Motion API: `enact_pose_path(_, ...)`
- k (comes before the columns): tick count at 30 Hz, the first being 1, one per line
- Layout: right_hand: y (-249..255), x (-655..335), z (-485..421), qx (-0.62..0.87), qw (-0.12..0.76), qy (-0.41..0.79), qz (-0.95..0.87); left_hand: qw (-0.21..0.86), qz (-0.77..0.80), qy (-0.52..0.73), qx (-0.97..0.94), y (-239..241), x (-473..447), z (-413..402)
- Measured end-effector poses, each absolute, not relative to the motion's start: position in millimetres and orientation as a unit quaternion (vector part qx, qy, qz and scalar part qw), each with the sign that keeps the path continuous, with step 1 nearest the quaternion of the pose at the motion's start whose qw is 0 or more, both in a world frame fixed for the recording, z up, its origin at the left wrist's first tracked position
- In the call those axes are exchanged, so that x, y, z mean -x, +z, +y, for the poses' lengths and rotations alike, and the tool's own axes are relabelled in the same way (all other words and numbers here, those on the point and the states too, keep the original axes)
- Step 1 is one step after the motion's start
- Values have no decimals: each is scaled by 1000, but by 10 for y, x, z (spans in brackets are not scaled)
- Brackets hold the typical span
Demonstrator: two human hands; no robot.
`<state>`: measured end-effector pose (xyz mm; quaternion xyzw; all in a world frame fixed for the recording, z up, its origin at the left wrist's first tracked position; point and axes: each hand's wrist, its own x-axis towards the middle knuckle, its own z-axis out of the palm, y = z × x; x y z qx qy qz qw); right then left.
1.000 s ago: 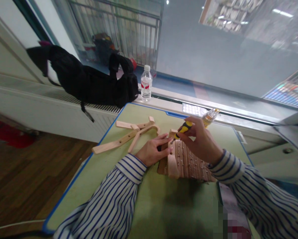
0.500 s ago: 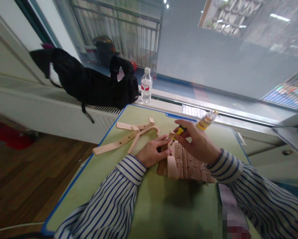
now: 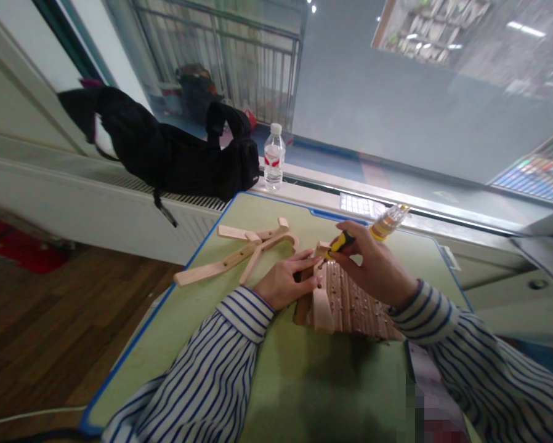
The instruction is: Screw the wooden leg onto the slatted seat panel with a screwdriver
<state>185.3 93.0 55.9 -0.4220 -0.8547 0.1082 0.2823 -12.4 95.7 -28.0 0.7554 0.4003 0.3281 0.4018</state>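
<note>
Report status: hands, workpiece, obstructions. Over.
Right hand gripping yellow-and-black screwdriver, angled down at wooden bar. Left hand on the bar, close beside the screwdriver's lower end. Loose wooden pieces off left, apart from bar.

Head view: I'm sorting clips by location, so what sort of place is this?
Probably an indoor work spot beside large glass panes: there's a blue-edged table with loose wooden pieces on it, and wood-look flooring below.

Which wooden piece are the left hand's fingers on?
The wooden piece along the left edge of the ridged brown block; the left hand touches it, while the other wooden pieces lie farther left on the green tabletop.
</note>
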Motion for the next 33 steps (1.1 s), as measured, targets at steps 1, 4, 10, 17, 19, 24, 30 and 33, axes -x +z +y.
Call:
enact_pose_path(1, 557, -1849, 929, 421, 283, 102, -856, 402, 400, 327, -756, -278, 125, 957)
enact_pose_path(4, 556, -1826, 931, 416, 288, 91, -858, 400, 402, 325, -757, -280, 124, 959)
enact_pose_path(10, 567, -1777, 939, 415, 283, 85, -861, 389, 401, 328, -762, -290, 125, 961)
enact_pose_path(17, 652, -1772, 916, 399, 239, 120, -877, 391, 402, 329, -759, -295, 126, 965)
enact_pose_path(19, 678, -1777, 924, 406, 225, 120, -878, 393, 404, 327, -758, -296, 125, 965)
enact_pose_path(24, 656, -1801, 961, 423, 240, 134, -863, 399, 403, 326, -756, -291, 127, 962)
enact_pose_path(30, 588, -1829, 981, 424, 251, 104, -864, 405, 397, 334, -753, -308, 129, 968)
enact_pose_path(33, 582, -1821, 975, 416, 253, 91, -869, 404, 395, 335, -754, -313, 128, 967)
